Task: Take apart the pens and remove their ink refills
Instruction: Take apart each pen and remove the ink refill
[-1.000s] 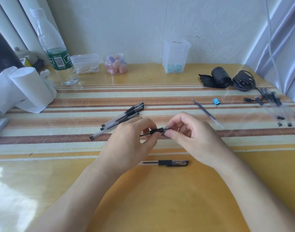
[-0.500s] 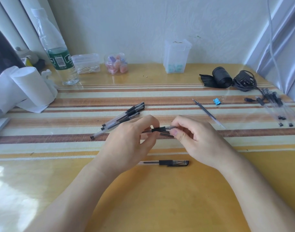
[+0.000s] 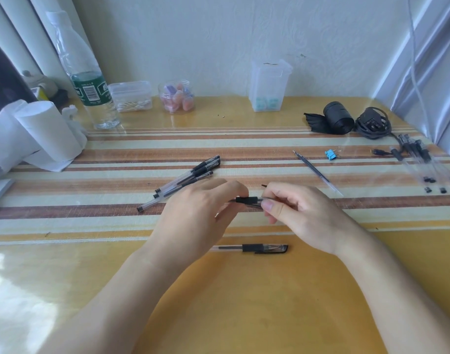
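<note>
Both hands hold one clear pen with a black grip (image 3: 246,200) level above the table's middle. My left hand (image 3: 195,218) grips its barrel end, which the fingers hide. My right hand (image 3: 303,215) pinches the tip end between thumb and fingers. A capped pen (image 3: 254,248) lies just in front of my hands. Several whole pens (image 3: 183,181) lie in a loose bundle behind my left hand. One removed ink refill (image 3: 315,172) lies to the right. Several emptied clear barrels with small black parts (image 3: 423,167) lie at the far right.
A water bottle (image 3: 91,95), white paper rolls (image 3: 40,134), and clear plastic containers (image 3: 268,85) line the back and left. A blue binder clip (image 3: 331,154), a black roll (image 3: 337,118) and a coiled black cable (image 3: 372,123) sit at the back right.
My hands have lowered slightly and the pen has levelled out. My right fingers have shifted along the tip end. Nothing on the table has moved.
</note>
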